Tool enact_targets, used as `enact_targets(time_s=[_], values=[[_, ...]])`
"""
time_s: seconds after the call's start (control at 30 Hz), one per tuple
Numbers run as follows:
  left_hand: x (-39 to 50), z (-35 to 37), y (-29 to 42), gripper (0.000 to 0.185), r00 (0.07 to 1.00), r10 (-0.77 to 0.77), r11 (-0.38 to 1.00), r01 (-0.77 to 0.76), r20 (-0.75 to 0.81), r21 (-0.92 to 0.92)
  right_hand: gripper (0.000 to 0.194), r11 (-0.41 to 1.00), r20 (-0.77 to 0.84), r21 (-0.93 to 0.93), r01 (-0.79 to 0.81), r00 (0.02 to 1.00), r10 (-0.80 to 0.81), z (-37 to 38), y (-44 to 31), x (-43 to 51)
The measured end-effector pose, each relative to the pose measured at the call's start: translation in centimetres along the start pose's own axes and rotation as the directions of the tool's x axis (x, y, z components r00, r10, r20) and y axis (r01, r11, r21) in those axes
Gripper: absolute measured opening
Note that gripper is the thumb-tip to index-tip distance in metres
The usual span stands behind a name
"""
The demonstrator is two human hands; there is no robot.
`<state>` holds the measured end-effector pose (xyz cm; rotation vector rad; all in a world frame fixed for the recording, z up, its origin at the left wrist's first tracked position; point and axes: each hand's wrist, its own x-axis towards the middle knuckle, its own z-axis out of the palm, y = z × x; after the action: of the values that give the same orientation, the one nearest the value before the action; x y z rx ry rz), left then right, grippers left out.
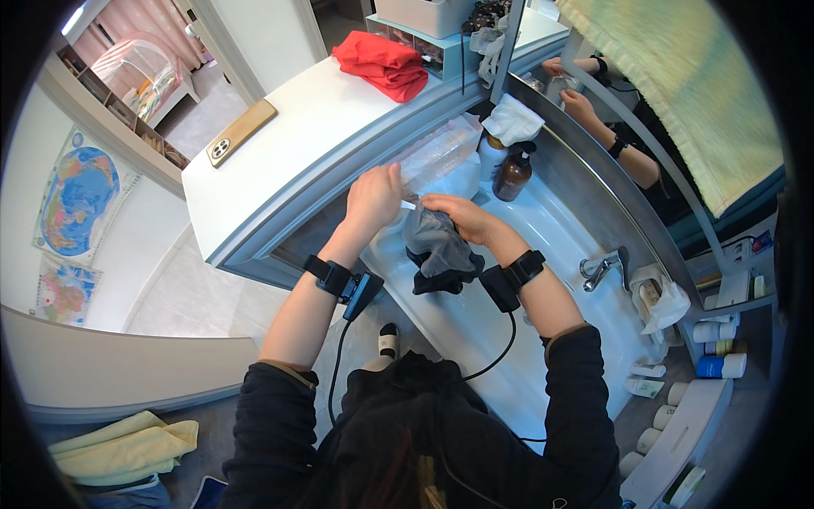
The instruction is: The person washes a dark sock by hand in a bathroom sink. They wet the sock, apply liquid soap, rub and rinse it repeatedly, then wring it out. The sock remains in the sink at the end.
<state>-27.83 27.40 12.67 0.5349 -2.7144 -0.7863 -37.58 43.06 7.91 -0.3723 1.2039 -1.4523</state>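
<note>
Over the white washbasin [534, 254], a grey translucent bag [435, 235], apparently thin plastic, hangs with dark cloth [439, 281] at its lower end. My right hand [467, 219] grips the bag's upper part, thumb stretched along the top. To its left, my left hand [374, 197] is closed like a fist, and a pale strip of the bag seems to run between the two hands. The left fingertips are hidden from above. Both wrists wear black straps with cabled devices. The mirror [591, 114] reflects the hands and a translucent piece between them.
Behind the hands stand a clear plastic package [442, 153] and a brown pump bottle [512, 177]. A chrome faucet [604, 268] rises at the right. Red cloth [385, 63] and a gold phone [243, 132] lie on the white counter [286, 146]. Toiletries [718, 366] line the right ledge.
</note>
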Motion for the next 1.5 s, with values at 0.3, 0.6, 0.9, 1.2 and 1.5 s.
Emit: enact_targets(time_s=[0.3, 0.6, 0.9, 1.2, 1.5], values=[[-0.4, 1.2, -0.5, 0.043, 0.998, -0.025, 0.999, 0.023, -0.061, -0.03, 0.023, 0.998, 0.095, -0.066, -0.022, 0.995, 0.028, -0.1, 0.0, 1.2], [-0.7, 1.3, -0.3, 0.044, 0.998, -0.05, 0.999, 0.051, -0.037, 0.015, 0.024, 0.998, 0.044, -0.059, 0.028, 0.999, -0.025, 0.2, -0.5, -0.8], [0.5, -0.4, -1.2, 0.051, 0.98, -0.129, 0.991, 0.132, 0.154, -0.011, 0.021, 0.993, -0.061, -0.082, 0.079, 0.995, -0.084, -0.7, 0.3, -3.6], [0.5, -0.8, -2.5, 0.052, 0.979, -0.192, 0.978, 0.196, 0.061, -0.067, 0.02, 0.977, -0.302, -0.046, 0.207, 0.93, -0.211, -3.5, 4.1, -10.4], [-2.3, -0.5, 3.1, 0.028, 0.907, 0.31, 0.941, -0.336, -0.285, -0.046, 0.019, 0.922, -0.487, -0.037, 0.385, 0.799, -0.353, -3.4, 6.8, -16.6]])
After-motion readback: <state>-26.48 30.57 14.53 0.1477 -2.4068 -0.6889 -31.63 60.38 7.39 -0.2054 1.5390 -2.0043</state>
